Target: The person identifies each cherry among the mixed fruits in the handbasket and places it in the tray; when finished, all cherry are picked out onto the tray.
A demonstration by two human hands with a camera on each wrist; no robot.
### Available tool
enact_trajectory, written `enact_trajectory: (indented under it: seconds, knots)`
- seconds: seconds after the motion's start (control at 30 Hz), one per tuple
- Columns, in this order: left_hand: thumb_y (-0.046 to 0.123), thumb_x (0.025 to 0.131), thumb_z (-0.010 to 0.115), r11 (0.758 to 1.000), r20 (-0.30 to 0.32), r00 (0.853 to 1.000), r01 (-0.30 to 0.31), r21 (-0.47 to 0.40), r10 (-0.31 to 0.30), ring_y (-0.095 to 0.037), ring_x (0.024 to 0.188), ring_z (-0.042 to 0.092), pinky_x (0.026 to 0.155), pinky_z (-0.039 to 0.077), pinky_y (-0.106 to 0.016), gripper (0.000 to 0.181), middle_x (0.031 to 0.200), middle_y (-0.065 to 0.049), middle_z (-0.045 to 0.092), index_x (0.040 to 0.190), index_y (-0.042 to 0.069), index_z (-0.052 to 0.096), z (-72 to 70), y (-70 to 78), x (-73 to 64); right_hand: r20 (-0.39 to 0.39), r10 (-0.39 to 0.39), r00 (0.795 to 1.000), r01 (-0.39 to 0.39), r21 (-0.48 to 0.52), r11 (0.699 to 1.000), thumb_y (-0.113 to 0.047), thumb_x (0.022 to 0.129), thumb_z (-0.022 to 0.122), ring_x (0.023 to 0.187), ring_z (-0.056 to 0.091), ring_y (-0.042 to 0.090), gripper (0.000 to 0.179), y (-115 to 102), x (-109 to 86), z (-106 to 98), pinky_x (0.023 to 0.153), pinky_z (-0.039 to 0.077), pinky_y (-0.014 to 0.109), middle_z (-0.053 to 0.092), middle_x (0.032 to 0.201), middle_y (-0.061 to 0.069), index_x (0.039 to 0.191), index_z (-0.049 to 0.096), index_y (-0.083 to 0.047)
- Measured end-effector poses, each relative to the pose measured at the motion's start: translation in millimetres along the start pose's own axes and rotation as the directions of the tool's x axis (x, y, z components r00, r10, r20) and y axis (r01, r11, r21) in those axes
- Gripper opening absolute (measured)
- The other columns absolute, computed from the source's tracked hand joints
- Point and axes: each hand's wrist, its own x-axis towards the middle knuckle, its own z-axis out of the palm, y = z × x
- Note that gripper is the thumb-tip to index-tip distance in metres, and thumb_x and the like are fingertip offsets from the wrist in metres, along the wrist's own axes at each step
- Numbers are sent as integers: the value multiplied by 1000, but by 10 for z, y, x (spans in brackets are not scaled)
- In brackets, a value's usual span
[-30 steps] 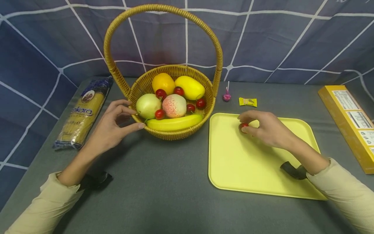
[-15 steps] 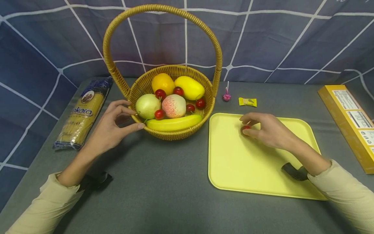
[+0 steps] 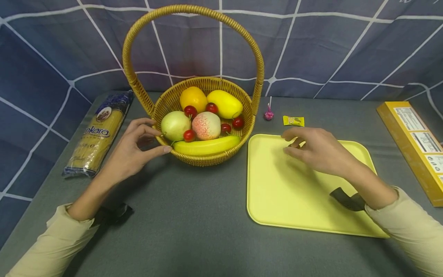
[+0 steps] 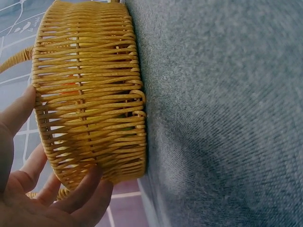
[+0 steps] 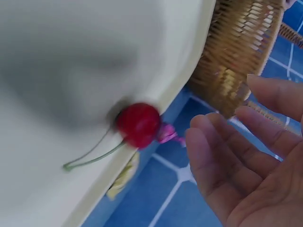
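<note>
My left hand (image 3: 133, 150) holds the left side of the wicker basket (image 3: 204, 161), thumb at the rim and fingers along the wall, as the left wrist view also shows. Inside the basket lie a banana (image 3: 207, 146), a peach (image 3: 206, 125), a green pear-like fruit (image 3: 175, 125), an orange (image 3: 193, 99), a mango (image 3: 225, 104) and several cherries (image 3: 189, 135). Over the yellow tray (image 3: 277, 200) hovers my right hand (image 3: 320, 150), fingers loosely bent and parted. A stemmed red cherry (image 5: 138, 125) appears on the tray in the right wrist view, apart from the fingertips.
Left of the basket lies a pack of spaghetti (image 3: 98, 134). A pink lollipop (image 3: 268, 114) and a yellow wrapped candy (image 3: 293, 120) lie behind the tray. At the far right is a long orange box (image 3: 412, 150). A tiled-pattern cloth (image 3: 311, 46) hangs at the back.
The right hand's fingers were around the cherry on the tray; the hand has since risen off it, and the cherry is largely hidden in the head view. The left hand stays at the basket.
</note>
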Motion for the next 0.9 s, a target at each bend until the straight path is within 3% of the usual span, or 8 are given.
enact_trajectory:
  seconds: [0.3,0.43,0.53,0.73,0.9]
  knots:
    - [8,81,82,1000,4,1000,3,-9,-3,-31,118,47,104,45,-51,37,138,-15,40,111,-5,62,-3,-6,11,-111,-145,983,153,76,985,-8,90,71,93,66,19,23,-350,187,87,67,57,40,70,107,5,114,70,-6]
    - [7,82,82,1000,7,1000,4,-15,-4,-32,118,47,104,45,-53,37,138,-15,40,111,-5,62,-6,-14,14,-152,-227,962,241,84,967,-5,90,70,97,65,21,24,-479,391,174,77,56,40,70,108,6,114,69,-4]
    - [8,82,81,1000,11,1000,9,-14,-9,-32,118,48,103,45,-56,37,138,-15,40,111,-5,62,-4,-17,5,-115,-245,963,255,85,963,-6,90,70,97,64,23,24,-566,573,239,86,53,40,69,109,7,114,69,-3]
    - [9,83,81,1000,14,1000,16,-15,-16,-30,117,48,102,46,-56,36,138,-14,40,111,-4,63,1,-10,-5,48,-214,976,210,73,975,-7,90,67,95,64,24,23,-659,956,317,85,54,39,69,107,10,112,70,-2]
    - [9,83,81,1000,15,1000,11,-19,-11,-29,117,48,102,47,-54,36,138,-14,39,111,-4,62,-5,-8,4,105,-167,980,164,43,986,-7,89,70,93,66,23,27,-694,1219,311,85,53,37,70,108,12,115,68,-1]
